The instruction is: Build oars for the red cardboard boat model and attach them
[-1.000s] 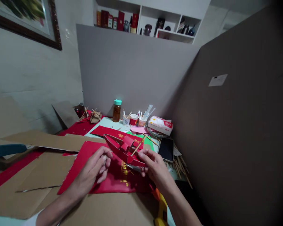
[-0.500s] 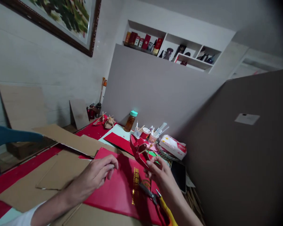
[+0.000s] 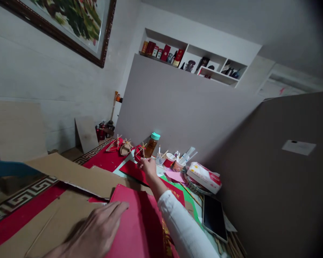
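Note:
My right hand (image 3: 148, 167) is stretched far forward over the table, its fingers pinching a small red paper craft with thin wooden sticks (image 3: 139, 153). This piece is just in front of the bottle, beside two similar ones: a brown cardboard craft with sticks (image 3: 126, 148) and a red craft with sticks (image 3: 115, 144). My left hand (image 3: 99, 225) is open, palm down, fingers extended over the left edge of a large red folder or bag (image 3: 131, 211) with gold lettering. Whether its palm touches the red surface I cannot tell.
Cardboard sheets (image 3: 78, 175) cover the left side. A brown bottle with a teal lid (image 3: 151, 145) stands behind cups of pens and sticks (image 3: 179, 165). To the right are a tissue pack (image 3: 204, 177) and a black tablet (image 3: 214, 218). A grey partition (image 3: 183, 107) rises behind.
My right hand has carried the red paper craft forward and left to the other crafts. My left hand has lowered toward me and its fingers have straightened. The pliers are out of sight.

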### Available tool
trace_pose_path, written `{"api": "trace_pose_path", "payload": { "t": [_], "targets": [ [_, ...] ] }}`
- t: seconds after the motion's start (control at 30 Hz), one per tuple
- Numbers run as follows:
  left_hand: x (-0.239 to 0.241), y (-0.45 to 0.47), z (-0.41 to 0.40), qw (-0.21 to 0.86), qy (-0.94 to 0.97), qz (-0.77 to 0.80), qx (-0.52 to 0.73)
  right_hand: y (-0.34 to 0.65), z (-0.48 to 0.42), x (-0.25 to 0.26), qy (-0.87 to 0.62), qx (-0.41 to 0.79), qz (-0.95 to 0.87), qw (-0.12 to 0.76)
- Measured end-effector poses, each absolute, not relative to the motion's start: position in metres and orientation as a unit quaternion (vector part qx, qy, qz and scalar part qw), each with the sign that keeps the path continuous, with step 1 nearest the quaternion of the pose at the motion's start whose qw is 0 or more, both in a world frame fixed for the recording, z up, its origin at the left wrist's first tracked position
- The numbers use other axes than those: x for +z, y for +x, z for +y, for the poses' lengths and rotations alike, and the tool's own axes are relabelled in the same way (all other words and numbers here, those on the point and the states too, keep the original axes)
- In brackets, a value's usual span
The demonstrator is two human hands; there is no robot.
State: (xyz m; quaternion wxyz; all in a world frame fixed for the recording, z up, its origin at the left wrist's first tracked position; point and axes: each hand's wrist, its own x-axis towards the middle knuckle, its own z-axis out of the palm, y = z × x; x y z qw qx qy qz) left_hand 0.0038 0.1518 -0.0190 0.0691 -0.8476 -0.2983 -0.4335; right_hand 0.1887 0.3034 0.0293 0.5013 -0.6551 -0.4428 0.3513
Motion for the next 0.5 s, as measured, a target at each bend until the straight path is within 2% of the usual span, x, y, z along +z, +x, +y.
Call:
{"api": "trace_pose_path", "payload": {
  "t": [0.07, 0.17, 0.5],
  "targets": [
    [-0.016, 0.001, 0.152, 0.166, -0.848, -0.281, -0.418, 0.183, 0.318, 0.024, -0.667, 0.330, -0.450, 0.494],
    [-0.016, -0.004, 0.152, 0.224, -0.843, -0.285, -0.398, 0.178, 0.334, 0.017, -0.682, 0.298, -0.461, 0.483],
    [-0.008, -0.003, 0.151, 0.228, -0.848, -0.263, -0.400, 0.166, 0.369, -0.007, -0.715, 0.253, -0.470, 0.452]
  ]
}}
